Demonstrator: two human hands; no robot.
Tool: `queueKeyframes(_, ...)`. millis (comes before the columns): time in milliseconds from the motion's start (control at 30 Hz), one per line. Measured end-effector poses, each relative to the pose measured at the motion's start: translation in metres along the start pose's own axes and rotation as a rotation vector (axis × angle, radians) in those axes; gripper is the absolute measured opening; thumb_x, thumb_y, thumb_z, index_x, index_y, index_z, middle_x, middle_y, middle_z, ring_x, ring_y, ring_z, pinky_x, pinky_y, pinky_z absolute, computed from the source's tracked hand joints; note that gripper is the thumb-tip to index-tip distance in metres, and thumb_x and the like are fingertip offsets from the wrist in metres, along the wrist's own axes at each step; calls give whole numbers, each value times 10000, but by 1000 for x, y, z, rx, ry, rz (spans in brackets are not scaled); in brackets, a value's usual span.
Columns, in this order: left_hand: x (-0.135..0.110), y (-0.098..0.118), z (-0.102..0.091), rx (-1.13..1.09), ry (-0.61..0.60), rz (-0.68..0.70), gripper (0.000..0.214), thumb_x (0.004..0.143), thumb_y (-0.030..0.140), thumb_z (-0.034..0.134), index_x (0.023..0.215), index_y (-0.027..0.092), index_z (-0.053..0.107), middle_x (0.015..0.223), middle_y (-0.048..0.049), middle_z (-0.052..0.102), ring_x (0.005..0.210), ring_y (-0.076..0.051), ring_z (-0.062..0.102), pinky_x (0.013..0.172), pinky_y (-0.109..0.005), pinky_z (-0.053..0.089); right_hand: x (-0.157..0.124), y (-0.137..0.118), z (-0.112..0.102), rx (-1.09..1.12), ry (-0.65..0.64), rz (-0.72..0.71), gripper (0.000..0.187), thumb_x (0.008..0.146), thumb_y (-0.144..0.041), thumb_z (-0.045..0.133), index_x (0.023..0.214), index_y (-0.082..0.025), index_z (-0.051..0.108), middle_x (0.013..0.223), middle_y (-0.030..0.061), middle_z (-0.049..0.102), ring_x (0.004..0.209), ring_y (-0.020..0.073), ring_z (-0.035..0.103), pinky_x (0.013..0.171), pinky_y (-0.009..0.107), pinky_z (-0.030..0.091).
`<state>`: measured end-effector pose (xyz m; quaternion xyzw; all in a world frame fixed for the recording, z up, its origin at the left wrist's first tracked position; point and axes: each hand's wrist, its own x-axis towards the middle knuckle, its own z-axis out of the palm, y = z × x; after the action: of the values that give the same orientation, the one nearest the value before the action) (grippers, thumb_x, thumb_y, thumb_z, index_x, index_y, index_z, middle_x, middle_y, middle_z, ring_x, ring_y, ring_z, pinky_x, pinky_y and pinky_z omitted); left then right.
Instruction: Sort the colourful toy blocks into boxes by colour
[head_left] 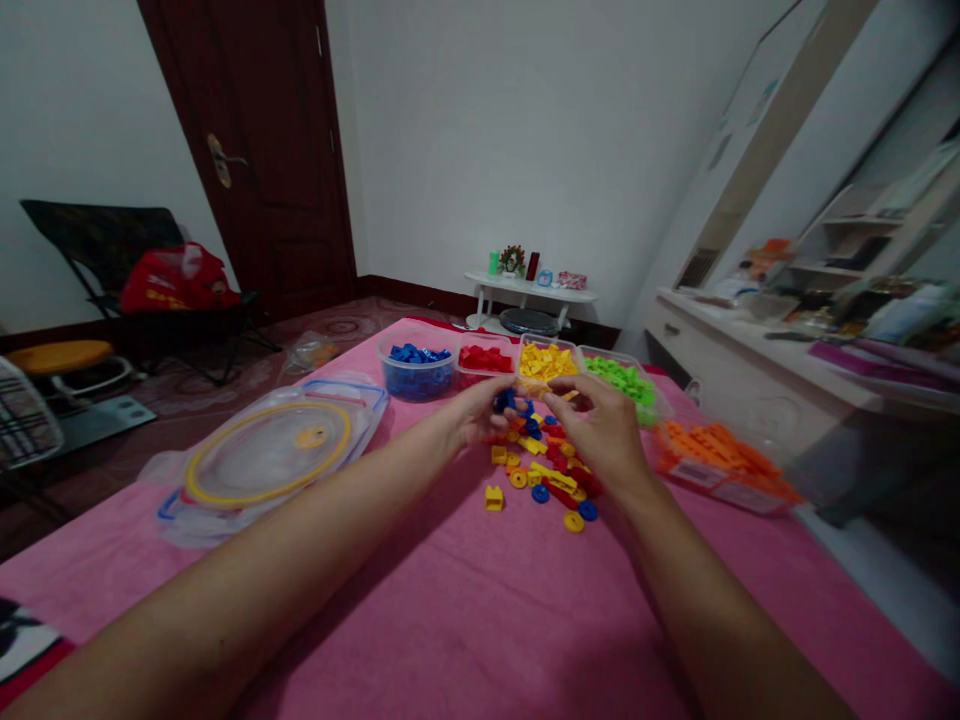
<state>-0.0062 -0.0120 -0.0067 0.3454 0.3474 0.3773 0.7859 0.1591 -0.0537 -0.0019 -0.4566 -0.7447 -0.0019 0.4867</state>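
Over a loose pile of toy building pieces, my left hand (480,412) is closed with a dark blue toy brick (505,401) at its fingers. Opposite it, my right hand (600,415) has thumb and fingertips drawn together; whatever they hold is too blurred to name. The fingertips of both hands come close in front of the tub of yellow bricks (549,360). Beneath them lie red, blue and yellow pieces, among them a yellow brick (493,498), a yellow wheel (574,522) and a blue wheel (540,493).
Behind the hands stand tubs of blue bricks (418,372), red bricks (485,358) and green bricks (621,385). An orange-brick tub (720,460) is at the right. Stacked clear lids (262,455) lie left on the pink cloth (450,620). A cabinet (720,340) stands beyond the right side.
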Motion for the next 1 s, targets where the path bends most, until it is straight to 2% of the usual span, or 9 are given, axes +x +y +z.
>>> queueKeyframes(100,13,39,-9,278,176,246,190,837,294,520,791,117,569,616,-19,556,411,-24,414,349,-102,253,0,2,-1,-15,-7,-5,122,783,-256,601,833,-174,676,833,40,661,670,138,581,628,266,456)
queueKeyframes(233,27,92,-40,982,548,566,224,794,331,544,825,122,618,659,-30,617,459,-57,475,460,-164,373,0,4,-3,-36,-18,4,129,790,-265,593,819,-174,679,810,35,658,663,135,576,629,265,448)
queueKeyframes(367,28,118,-80,1652,741,548,311,789,356,510,834,105,688,701,-86,668,660,-163,608,639,-241,445,2,7,-7,-45,0,25,119,783,-251,590,806,-179,680,795,28,655,643,129,569,614,257,443)
queueKeyframes(533,22,110,-103,2088,687,384,398,765,362,548,1054,120,677,1060,-143,653,986,-261,586,819,-305,441,6,12,-15,-73,43,50,124,769,-251,590,797,-178,687,784,32,665,611,130,565,598,259,438)
queueKeyframes(600,19,102,-95,2146,695,397,436,748,355,571,1129,156,646,1153,-139,603,1062,-276,540,869,-336,427,7,14,-19,-96,52,63,132,765,-247,588,803,-180,695,784,32,674,599,127,562,594,257,435)
queueKeyframes(667,16,92,-78,2135,701,516,423,756,317,561,1148,177,634,1183,-129,572,1095,-266,508,899,-347,414,9,17,-23,-139,40,84,139,757,-251,590,802,-181,702,777,34,681,597,129,563,591,256,431)
queueKeyframes(767,9,73,-40,2032,573,664,372,781,253,520,1123,175,645,1128,-104,599,1044,-209,533,891,-300,417,11,25,-27,-215,-90,166,144,735,-243,594,791,-178,710,751,38,686,605,139,578,572,251,419)
queueKeyframes(867,-2,46,-3,1981,347,596,306,764,222,530,1022,197,693,991,-76,662,941,-190,585,808,-271,442,8,36,-28,-230,-322,266,152,703,-187,590,786,-182,718,708,30,685,599,139,588,539,232,402)
queueKeyframes(1000,-16,11,15,1991,308,428,251,715,203,570,919,208,715,916,-79,688,846,-201,624,701,-270,458,2,43,-23,-227,-492,264,173,669,-116,572,725,-193,715,675,14,682,585,134,591,515,215,387)
